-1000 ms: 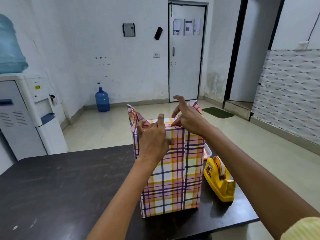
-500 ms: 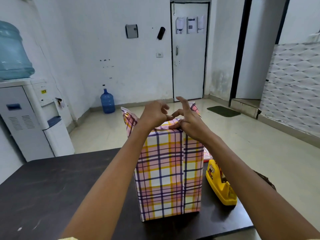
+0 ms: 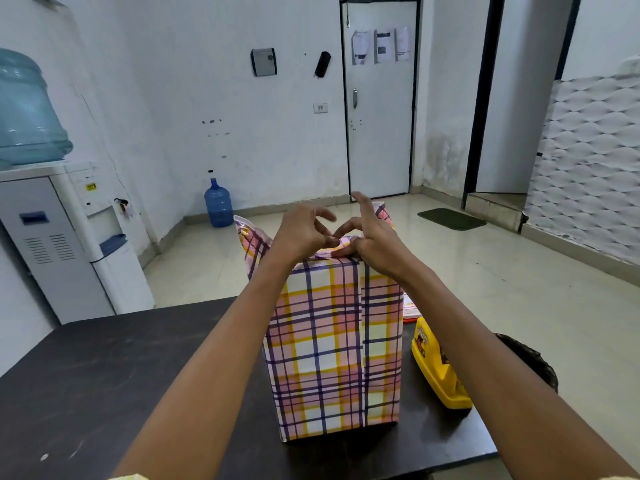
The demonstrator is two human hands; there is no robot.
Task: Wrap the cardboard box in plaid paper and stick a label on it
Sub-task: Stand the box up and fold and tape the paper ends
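The cardboard box, covered in pink, yellow and purple plaid paper (image 3: pixel 332 344), stands upright on the dark table (image 3: pixel 104 375). Loose paper flaps stick up at its top left (image 3: pixel 249 237) and top far right (image 3: pixel 384 211). My left hand (image 3: pixel 301 233) is over the top of the box, its curled fingertips pinching the folded paper there. My right hand (image 3: pixel 375 242) rests on the near top edge. Its thumb presses the fold down, and its index finger points up. The top face of the box is mostly hidden behind my hands.
A yellow tape dispenser (image 3: pixel 436 372) stands on the table just right of the box. A red and white flat item (image 3: pixel 410 308) lies behind it. A dark round object (image 3: pixel 533 358) sits past the table's right edge. A water dispenser (image 3: pixel 69 237) stands at left.
My left hand rose from the front top edge of the box to above its top, meeting my right hand. My right hand stayed on the fold.
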